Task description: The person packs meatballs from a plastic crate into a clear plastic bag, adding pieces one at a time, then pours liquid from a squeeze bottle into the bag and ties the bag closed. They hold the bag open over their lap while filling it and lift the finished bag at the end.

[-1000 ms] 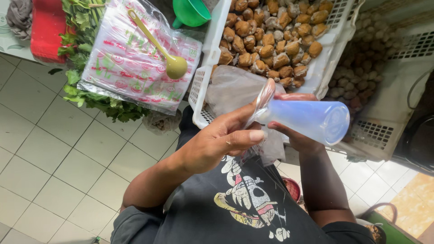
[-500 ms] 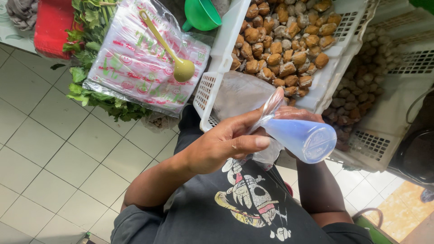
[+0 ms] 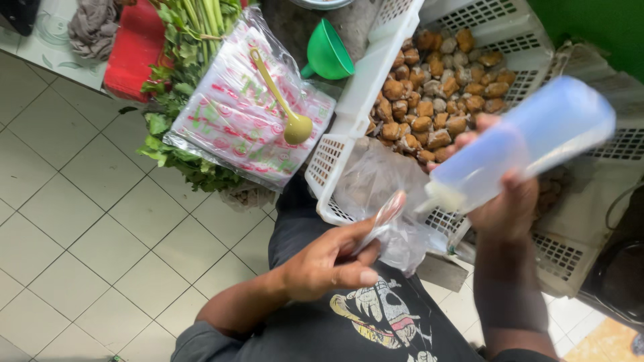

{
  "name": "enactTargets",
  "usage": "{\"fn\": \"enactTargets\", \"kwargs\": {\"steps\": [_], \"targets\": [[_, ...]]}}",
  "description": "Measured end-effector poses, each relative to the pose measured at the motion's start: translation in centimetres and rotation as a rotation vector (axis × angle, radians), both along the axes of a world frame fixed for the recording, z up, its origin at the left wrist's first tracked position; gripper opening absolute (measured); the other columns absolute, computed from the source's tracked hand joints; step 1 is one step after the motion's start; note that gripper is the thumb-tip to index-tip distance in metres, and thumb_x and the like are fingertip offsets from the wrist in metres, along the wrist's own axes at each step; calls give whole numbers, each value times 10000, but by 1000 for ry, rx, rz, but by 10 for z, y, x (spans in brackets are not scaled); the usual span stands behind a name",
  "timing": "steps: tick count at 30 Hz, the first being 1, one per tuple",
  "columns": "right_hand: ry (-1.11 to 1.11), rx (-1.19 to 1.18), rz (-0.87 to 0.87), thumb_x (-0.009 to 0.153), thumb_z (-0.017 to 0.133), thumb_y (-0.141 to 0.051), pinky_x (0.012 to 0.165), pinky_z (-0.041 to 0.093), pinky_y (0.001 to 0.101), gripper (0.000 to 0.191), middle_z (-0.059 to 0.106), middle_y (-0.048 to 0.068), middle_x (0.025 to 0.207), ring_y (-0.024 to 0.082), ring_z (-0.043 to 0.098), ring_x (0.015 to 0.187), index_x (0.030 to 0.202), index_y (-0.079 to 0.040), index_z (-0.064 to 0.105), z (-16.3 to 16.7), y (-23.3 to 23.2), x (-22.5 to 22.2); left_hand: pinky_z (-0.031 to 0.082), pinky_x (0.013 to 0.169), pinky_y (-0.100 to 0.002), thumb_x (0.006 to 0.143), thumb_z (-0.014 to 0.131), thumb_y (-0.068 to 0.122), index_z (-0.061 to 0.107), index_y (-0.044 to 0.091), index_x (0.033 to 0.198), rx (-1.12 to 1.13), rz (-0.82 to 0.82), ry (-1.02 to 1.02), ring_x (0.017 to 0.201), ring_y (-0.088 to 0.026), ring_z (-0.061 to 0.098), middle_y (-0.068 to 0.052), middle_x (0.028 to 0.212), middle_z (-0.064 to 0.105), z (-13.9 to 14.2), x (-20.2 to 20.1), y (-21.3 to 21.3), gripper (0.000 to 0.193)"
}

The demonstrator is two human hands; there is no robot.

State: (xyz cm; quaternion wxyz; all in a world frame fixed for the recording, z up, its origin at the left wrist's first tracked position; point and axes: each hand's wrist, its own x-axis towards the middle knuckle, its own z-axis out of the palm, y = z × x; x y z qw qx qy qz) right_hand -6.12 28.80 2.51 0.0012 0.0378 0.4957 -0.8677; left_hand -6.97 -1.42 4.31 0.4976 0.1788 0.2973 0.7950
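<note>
Squeeze bottle, pale blue and translucent, lies tilted in the right hand, whose fingers are clamped around it, nozzle pointing down toward a small clear plastic bag. The left hand pinches the top of this bag between thumb and fingers. Just above the bottle, a white crate holds brown fried pieces. Left of the crate lie a green funnel and a yellow-green spoon.

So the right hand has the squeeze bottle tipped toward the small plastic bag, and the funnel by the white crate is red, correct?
Not quite: the funnel by the white crate is green, as the head view shows. The right hand does hold the squeeze bottle tipped toward the small plastic bag.
</note>
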Motion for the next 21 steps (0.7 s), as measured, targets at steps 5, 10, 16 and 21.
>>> {"fn": "enactTargets", "kwargs": {"steps": [5,10,16,21], "targets": [[-143,445,438,978,704,-450,859,579,376,764,641,138,1216,212,640,1060,1529,11,444,9,-35,-129,350,659,-197,972,704,244,107,86,1748,-128,-24,206,678,-36,370,75,759,417,-6,22,-17,992],[-281,1233,681,846,703,-572,897,543,404,763,698,125,1187,257,667,1073,1385,-48,567,-50,-125,-233,391,635,-201,978,721,260,127,86,1751,-181,12,327,650,-29,425,69,731,469,-2,35,-22,990],[-113,1710,524,1020,603,-614,1035,472,486,740,649,301,1265,433,596,1214,1421,4,531,-48,-155,-243,399,633,-194,965,705,271,176,97,1733,-245,67,246,663,-24,423,62,750,491,2,31,-21,949],[230,1108,213,1033,596,-64,1086,534,409,371,653,128,1323,246,647,1205,1401,-37,620,12,-72,-92,375,703,-186,1004,689,227,213,75,1734,-195,86,118,770,-25,386,72,869,409,0,12,1,884]]}}
